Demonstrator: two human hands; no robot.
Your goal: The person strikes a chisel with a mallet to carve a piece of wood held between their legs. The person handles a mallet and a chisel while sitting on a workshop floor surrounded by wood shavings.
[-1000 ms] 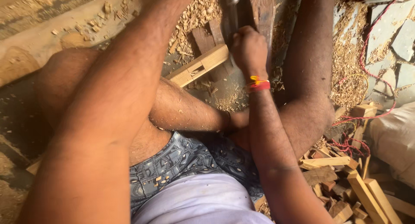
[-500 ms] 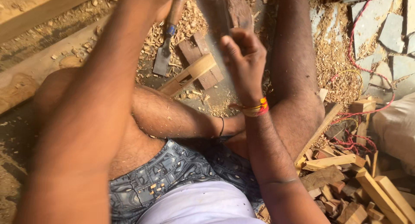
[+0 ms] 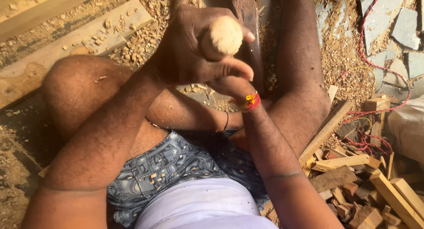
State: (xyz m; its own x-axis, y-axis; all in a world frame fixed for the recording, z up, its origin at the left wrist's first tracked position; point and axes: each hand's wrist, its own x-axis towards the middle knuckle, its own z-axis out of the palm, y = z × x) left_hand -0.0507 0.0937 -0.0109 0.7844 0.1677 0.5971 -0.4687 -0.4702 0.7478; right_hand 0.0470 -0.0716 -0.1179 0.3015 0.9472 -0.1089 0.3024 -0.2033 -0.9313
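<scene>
I sit cross-legged on a floor strewn with wood shavings. My left hand (image 3: 190, 52) is raised in front of me, closed around a tool's pale round wooden handle (image 3: 225, 33). The handle's frayed butt end points at the camera, and the rest of the tool is hidden. My right hand (image 3: 229, 85) sits just under the left fist and is mostly covered by it. A red and yellow thread (image 3: 250, 101) circles its wrist. Behind both hands a dark wooden block (image 3: 248, 21) stands between my legs.
Long pale planks (image 3: 66, 39) lie at the upper left among chips. A heap of wooden offcuts (image 3: 353, 180) fills the lower right. A red cord (image 3: 364, 39) runs over grey stone slabs (image 3: 384, 17). A whitish sack (image 3: 408, 127) is at the right edge.
My left hand has come down toward the camera with the handle and now fills the centre. My right hand has left the dark block and tucked under the left fist.
</scene>
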